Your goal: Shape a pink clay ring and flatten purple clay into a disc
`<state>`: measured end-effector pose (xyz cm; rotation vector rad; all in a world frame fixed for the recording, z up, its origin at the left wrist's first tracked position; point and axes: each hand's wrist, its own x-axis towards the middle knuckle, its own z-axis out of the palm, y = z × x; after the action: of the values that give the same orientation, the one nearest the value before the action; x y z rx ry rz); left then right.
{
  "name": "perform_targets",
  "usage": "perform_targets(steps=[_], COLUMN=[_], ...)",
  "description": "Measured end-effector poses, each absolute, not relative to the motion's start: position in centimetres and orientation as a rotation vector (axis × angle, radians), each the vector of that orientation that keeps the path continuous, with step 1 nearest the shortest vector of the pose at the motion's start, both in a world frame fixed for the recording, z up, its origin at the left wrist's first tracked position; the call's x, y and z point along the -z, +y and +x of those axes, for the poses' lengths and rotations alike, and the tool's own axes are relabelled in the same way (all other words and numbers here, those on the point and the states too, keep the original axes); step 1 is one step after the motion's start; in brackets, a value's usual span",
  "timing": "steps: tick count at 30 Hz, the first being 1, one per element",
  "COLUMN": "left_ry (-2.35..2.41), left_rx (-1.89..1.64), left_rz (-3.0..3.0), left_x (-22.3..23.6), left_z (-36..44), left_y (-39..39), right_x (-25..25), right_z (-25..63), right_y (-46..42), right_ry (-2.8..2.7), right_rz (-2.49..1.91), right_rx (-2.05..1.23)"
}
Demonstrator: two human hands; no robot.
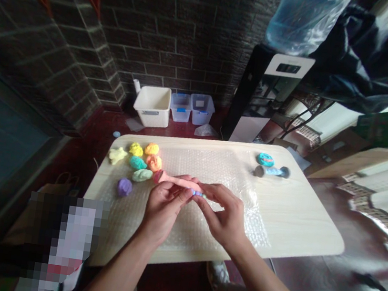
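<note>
A long pink clay roll lies across my fingers over a sheet of bubble wrap on a light wooden table. My left hand cradles the roll with curled fingers. My right hand pinches a small blue piece against the roll's near end. Lumps of clay sit to the left: yellow, orange, teal, pale green, purple and a pale yellow star shape.
A teal clay disc and a blue roller tool lie at the table's far right. White and clear bins stand on the floor by a brick wall. A water dispenser stands behind the table.
</note>
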<state>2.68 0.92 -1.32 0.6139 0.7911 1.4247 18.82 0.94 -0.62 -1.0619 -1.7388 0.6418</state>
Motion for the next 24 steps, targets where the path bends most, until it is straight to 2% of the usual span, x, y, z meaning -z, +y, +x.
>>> perform_targets(steps=[5, 9, 24], left_ry=[0.936, 1.018, 0.902], left_rx=[-1.463, -1.535, -1.600], left_rz=[0.661, 0.584, 0.237], left_x=[2.1, 2.6, 2.3], left_z=[2.7, 2.1, 0.2], left_y=[1.1, 1.8, 3.3], right_x=[1.5, 2.0, 2.7], right_z=[18.7, 19.0, 18.8], right_y=[1.0, 1.4, 2.2], right_ry=[-1.660, -1.704, -1.364], right_rz=[-1.122, -1.156, -1.112], right_rx=[-0.849, -0.808, -1.172])
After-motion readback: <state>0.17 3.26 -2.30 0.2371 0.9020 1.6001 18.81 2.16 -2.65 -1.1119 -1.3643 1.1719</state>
